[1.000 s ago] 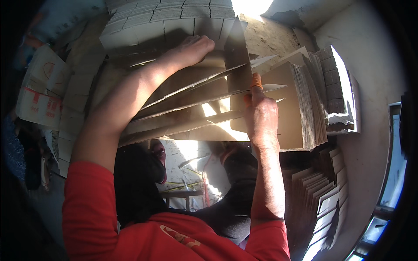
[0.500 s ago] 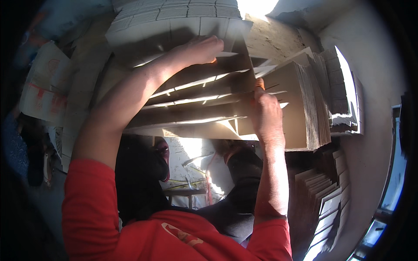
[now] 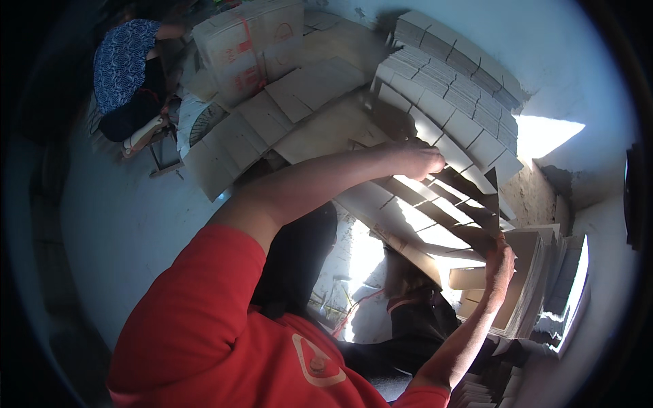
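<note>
A cardboard divider [image 3: 408,216] of slotted strips stands across my lap, its strips crossing into cells. My left hand [image 3: 423,162] is closed at its far edge, seemingly pinching a strip; the fingertips are partly hidden. At the right end, my right hand [image 3: 500,264] grips the divider, thumb up along its edge. Bright sunlight falls across several of the strips.
Stacked slotted cardboard strips [image 3: 449,81] rise behind the divider. Upright brown cardboard sheets [image 3: 527,275] stand at the right, more strips [image 3: 476,394] below. Flat cardboard [image 3: 316,85] and a red-marked carton [image 3: 248,51] lie to the left, near another person [image 3: 126,64] in blue patterned clothing.
The view has swung left and tilted, so the divider and both hands now appear farther right. Both hands remain at the cardboard. The other person and the whole carton have come into sight.
</note>
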{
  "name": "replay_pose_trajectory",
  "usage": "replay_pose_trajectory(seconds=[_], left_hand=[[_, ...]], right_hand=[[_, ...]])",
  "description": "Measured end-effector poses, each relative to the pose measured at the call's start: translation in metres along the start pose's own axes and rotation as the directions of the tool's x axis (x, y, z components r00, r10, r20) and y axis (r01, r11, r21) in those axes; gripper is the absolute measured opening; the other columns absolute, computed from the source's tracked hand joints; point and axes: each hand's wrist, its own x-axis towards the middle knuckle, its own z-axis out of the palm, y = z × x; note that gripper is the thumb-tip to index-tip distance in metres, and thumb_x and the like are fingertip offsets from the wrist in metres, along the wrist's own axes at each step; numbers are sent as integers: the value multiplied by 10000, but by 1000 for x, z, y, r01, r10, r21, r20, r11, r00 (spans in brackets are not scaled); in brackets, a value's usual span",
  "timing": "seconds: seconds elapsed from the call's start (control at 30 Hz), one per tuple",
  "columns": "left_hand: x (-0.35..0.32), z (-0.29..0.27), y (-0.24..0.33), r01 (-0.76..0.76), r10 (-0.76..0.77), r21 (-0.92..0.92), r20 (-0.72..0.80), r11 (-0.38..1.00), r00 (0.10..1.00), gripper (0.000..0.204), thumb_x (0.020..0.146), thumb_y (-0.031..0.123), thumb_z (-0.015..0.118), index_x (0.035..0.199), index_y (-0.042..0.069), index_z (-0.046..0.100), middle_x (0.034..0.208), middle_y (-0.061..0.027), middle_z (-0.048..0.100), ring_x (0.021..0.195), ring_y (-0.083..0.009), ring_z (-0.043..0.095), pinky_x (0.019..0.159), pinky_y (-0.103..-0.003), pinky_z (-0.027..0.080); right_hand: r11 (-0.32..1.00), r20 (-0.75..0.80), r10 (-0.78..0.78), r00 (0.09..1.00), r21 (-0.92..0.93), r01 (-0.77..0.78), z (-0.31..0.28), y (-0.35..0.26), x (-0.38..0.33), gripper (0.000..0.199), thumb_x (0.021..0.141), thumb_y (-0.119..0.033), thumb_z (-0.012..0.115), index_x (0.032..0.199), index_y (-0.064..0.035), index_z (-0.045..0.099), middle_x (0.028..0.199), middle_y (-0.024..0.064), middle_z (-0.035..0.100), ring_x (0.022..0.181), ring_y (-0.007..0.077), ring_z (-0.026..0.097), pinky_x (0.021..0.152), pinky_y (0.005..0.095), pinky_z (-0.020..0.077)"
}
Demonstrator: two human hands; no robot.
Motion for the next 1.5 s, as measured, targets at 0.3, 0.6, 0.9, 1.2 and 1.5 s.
replay_pose_trajectory(seconds=[0.3,0.6,0.9,1.2,1.5], left_hand=[[-1,20,-36,-103,142,131,-340,986,930,178,701,-74,578,861,3,590,904,-175,602,908,-350,622,753,-442,501],[-37,-1,3,-29,-3,-42,-616,999,787,100,735,-22,550,820,1,504,660,-232,561,660,-397,605,611,-496,457],[-108,22,20,-33,110,118,-749,992,653,313,729,32,684,1012,-28,565,826,-132,633,918,-282,597,863,-396,446],[-88,15,56,-113,89,-2,-601,994,794,257,774,68,673,1000,0,570,818,-141,628,852,-303,596,758,-434,470],[-69,40,63,-105,69,-69,-392,992,917,425,777,191,704,1133,-23,615,1037,-197,664,934,-344,639,826,-402,501]], right_hand=[[950,-302,301,904,11,-313,-20,134,-55,642,895,-447,561,1393,-63,433,1255,164,557,1098,355,529,913,476,423],[850,-348,36,937,-482,-212,35,201,-94,851,787,-339,703,1469,-56,280,1464,161,384,1348,331,357,1065,474,322],[916,-459,208,863,401,-8,39,234,-87,550,1005,-471,290,1272,-27,474,1221,216,584,1030,412,585,889,467,431],[950,-595,303,744,129,-284,-31,169,-101,301,950,-166,571,1229,-50,562,1102,124,676,926,232,659,807,333,510],[939,-459,131,879,343,39,-131,22,-85,574,854,-217,696,1380,-125,483,1137,105,666,863,167,646,721,289,517]])
